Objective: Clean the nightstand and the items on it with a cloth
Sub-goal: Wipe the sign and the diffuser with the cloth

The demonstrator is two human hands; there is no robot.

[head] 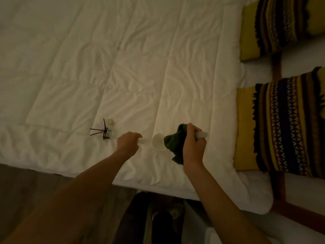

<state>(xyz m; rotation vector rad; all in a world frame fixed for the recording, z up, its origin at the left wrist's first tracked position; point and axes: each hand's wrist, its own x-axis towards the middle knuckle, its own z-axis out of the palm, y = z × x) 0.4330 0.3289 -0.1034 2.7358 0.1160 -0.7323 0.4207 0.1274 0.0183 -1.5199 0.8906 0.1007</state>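
Over a white bed (pixel 123 67), the right hand (pixel 194 145) grips a green cloth (pixel 174 143) and a white object; the left hand (pixel 128 142) pinches a white cup's (pixel 158 142) handle.

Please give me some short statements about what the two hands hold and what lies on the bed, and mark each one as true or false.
1. The right hand grips a green cloth. True; it also holds a small white object.
2. The left hand is flat on the bed with straight fingers. False: its fingers are curled on a white handle.
3. A white cup lies on the bed between the two hands. True.
4. The bottle with dark sticks lies to the right of the right hand. False: it lies left of the left hand.
5. Two striped pillows lie at the right side. True.
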